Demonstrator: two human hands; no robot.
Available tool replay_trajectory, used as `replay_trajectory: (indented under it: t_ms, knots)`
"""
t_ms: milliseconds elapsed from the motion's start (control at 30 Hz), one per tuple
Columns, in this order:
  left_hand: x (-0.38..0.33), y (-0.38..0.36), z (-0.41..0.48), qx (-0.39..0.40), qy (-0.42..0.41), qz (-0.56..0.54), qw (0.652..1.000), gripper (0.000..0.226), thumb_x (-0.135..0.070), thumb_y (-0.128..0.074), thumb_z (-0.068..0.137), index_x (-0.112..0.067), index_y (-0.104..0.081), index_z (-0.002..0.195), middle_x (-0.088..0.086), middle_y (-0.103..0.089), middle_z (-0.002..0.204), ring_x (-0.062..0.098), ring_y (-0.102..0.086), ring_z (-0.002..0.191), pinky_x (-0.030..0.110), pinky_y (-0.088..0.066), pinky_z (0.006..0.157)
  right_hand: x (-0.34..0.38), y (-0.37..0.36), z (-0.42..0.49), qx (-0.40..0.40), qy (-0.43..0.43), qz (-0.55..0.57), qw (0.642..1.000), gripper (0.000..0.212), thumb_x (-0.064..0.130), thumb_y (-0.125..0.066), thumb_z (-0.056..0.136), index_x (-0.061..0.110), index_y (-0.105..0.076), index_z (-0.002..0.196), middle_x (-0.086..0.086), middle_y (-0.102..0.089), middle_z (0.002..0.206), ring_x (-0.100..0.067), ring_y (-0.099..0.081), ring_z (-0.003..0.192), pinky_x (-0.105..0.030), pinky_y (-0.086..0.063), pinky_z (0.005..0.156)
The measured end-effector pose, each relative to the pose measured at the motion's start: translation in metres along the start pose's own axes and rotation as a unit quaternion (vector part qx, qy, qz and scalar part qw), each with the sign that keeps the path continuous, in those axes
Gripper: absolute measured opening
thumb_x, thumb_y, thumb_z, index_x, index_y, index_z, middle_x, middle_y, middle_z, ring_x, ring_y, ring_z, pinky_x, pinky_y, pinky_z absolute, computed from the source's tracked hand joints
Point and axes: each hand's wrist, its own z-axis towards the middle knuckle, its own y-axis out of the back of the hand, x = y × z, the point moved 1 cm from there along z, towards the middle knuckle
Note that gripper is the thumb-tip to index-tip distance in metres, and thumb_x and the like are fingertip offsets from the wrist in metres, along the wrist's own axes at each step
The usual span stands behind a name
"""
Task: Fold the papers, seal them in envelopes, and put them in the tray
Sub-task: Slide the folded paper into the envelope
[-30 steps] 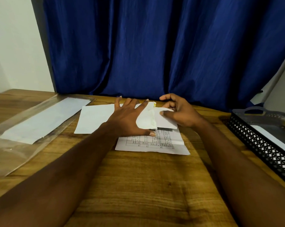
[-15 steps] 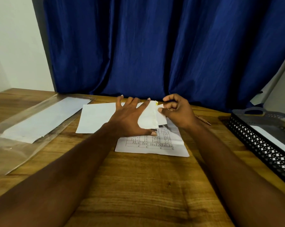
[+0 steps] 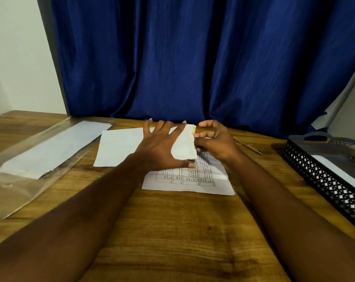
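Note:
A white envelope (image 3: 119, 146) lies on the wooden table, and my left hand (image 3: 162, 145) presses flat on it with fingers spread. The envelope's flap (image 3: 184, 146) stands up at its right end, showing a yellow strip at the top. My right hand (image 3: 213, 141) is at that end with fingers curled, pushing a folded paper in; the paper is almost wholly hidden. A printed sheet (image 3: 192, 178) with a table on it lies under both hands. The black mesh tray (image 3: 323, 180) stands at the right and holds a white envelope (image 3: 339, 171).
A clear plastic sleeve (image 3: 19, 188) with white envelopes (image 3: 54, 147) inside lies at the left. A pen (image 3: 250, 148) rests behind my right hand. A blue curtain (image 3: 192, 58) hangs behind the table's far edge.
My right hand has moved left toward the envelope's open end, and the folded paper that stuck out to the right has slid in out of sight. The flap has lifted.

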Motion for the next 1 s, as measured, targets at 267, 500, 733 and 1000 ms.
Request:
replay_trajectory:
  t_ms: [267, 500, 733, 1000]
  knots:
    - [-0.002, -0.001, 0.000, -0.004, -0.001, -0.005, 1.000, 0.128, -0.106, -0.036, 0.063, -0.036, 0.002, 0.164, 0.000, -0.024, 0.165, 0.025, -0.021, 0.152, 0.066, 0.000, 0.122, -0.010, -0.002, 0.004, -0.028, -0.042, -0.001, 0.999, 0.051, 0.006, -0.088, 0.082, 0.024, -0.060, 0.122, -0.009, -0.073, 0.107, -0.019, -0.073, 0.092, -0.022, -0.059, 0.058]
    - [-0.006, 0.005, 0.001, 0.008, -0.001, 0.004, 1.000, 0.126, -0.103, -0.041, 0.066, -0.036, 0.003, 0.164, 0.000, -0.023, 0.166, 0.024, -0.019, 0.153, 0.065, 0.000, 0.122, -0.014, -0.016, 0.003, 0.000, -0.066, 0.023, 0.998, 0.038, 0.003, -0.070, 0.096, 0.023, -0.058, 0.126, -0.025, -0.077, 0.104, -0.020, -0.071, 0.067, -0.027, -0.055, 0.048]
    - [-0.003, -0.001, 0.004, 0.011, -0.003, 0.008, 1.000, 0.127, -0.105, -0.038, 0.064, -0.037, 0.003, 0.163, 0.001, -0.022, 0.167, 0.025, -0.018, 0.153, 0.066, 0.002, 0.122, -0.019, -0.011, 0.018, -0.054, -0.082, 0.012, 0.995, 0.026, 0.011, -0.073, 0.093, 0.025, -0.063, 0.113, -0.017, -0.079, 0.095, -0.025, -0.074, 0.075, -0.048, -0.065, 0.077]
    - [-0.004, -0.004, 0.004, 0.057, -0.008, -0.019, 0.998, 0.123, -0.106, -0.034, 0.063, -0.045, 0.008, 0.161, 0.003, -0.016, 0.170, 0.029, -0.013, 0.156, 0.067, 0.004, 0.122, -0.019, 0.001, 0.024, -0.051, -0.007, -0.133, 0.990, 0.037, 0.010, -0.076, 0.091, 0.032, -0.058, 0.114, -0.006, -0.079, 0.091, -0.021, -0.078, 0.080, -0.040, -0.066, 0.075]
